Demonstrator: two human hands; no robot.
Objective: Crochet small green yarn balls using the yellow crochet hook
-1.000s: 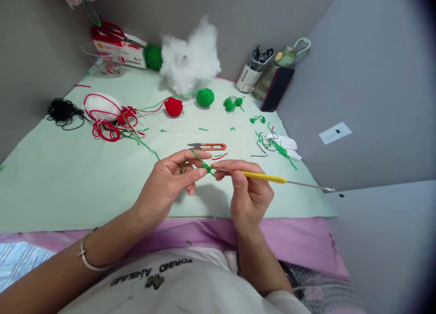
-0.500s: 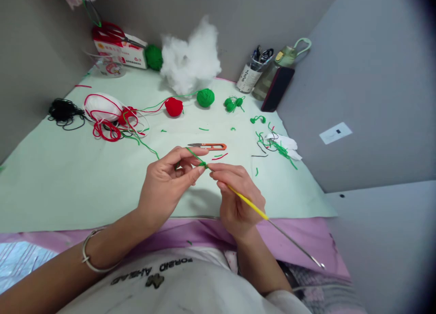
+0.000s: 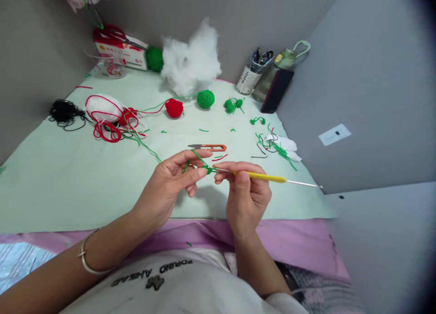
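Note:
My left hand (image 3: 172, 180) pinches a small piece of green crochet (image 3: 209, 169) between thumb and fingers, with green yarn (image 3: 200, 158) running taut over the raised index finger. My right hand (image 3: 248, 193) is closed around the yellow grip of a crochet hook (image 3: 269, 176). The hook's left tip reaches the green piece; its other metal end points right, nearly level. Orange thread snips (image 3: 216, 147) lie on the table just beyond my hands, beside short red and green yarn scraps.
Balls of red yarn (image 3: 174, 108) and green yarn (image 3: 205, 99) sit mid-table. White stuffing (image 3: 190, 59) is behind them. Tangled yarn (image 3: 109, 132) lies left, small green pieces (image 3: 233, 106) right. A pen cup (image 3: 250, 77), bottle (image 3: 264, 84) and phone (image 3: 277, 91) stand at the back right.
The crochet hook has swung from slanting down to the right to nearly level, and my right hand has turned with it. My left hand and the green piece have shifted slightly right.

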